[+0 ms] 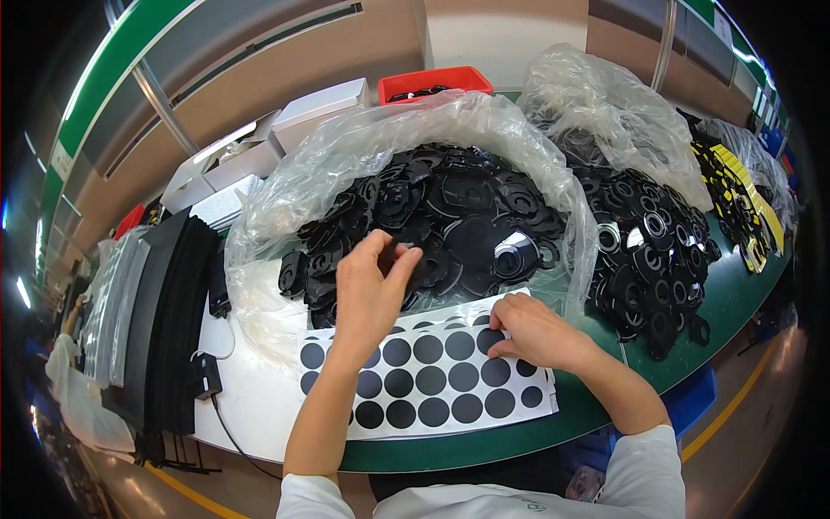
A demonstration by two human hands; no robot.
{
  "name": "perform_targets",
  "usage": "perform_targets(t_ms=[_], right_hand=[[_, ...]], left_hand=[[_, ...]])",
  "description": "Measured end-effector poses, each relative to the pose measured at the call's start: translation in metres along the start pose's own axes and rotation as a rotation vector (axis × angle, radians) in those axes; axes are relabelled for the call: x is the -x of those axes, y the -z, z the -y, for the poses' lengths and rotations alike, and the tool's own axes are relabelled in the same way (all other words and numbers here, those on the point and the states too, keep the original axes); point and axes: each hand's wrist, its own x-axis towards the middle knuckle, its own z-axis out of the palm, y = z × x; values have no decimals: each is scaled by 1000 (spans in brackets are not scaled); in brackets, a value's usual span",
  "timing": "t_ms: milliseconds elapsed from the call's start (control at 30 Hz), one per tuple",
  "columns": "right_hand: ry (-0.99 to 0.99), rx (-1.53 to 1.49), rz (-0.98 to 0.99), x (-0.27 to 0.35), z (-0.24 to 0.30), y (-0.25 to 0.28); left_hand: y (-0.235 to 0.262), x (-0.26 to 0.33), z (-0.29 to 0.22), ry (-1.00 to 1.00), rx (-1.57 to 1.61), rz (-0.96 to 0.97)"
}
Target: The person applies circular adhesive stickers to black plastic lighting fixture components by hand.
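My left hand (372, 290) is over the near edge of a heap of black plastic ring-shaped parts (467, 195). Its thumb and fingers are curled together in a pinch; whatever is between them is lost against the dark heap. Below lies a white sheet of black round stickers (424, 419), set in rows, with at least one more sheet under it. My right hand (532, 333) rests at the sheet's upper right, its thumb and fingers closed around a black round sticker (489, 341) that they partly cover.
A clear plastic bag (277, 221) surrounds the heap. More black parts (648, 251) spill from another bag at right, beside yellow-and-black pieces (739, 203). Black sheets (164, 320) stand stacked at left, near a small black box with a cable (205, 374). White boxes (320, 108) and a red bin (437, 82) are behind.
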Motion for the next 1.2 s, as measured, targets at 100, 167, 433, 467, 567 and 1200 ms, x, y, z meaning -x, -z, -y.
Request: perform_targets(t_ms=[100, 167, 433, 467, 567, 1200], right_hand=[[33, 18, -23, 3, 4, -2], [45, 21, -64, 7, 7, -7], [106, 286, -236, 22, 25, -15], [104, 284, -237, 22, 25, -14], [313, 429, -211, 20, 23, -2], [-19, -1096, -474, -16, -11, -13]], left_hand=[[-15, 11, -11, 279, 866, 231], [-31, 20, -6, 352, 1237, 375], [-90, 44, 20, 568, 1862, 439], [-96, 45, 26, 605, 1850, 412], [-102, 46, 31, 633, 1812, 448], [-94, 48, 13, 572, 1532, 580]])
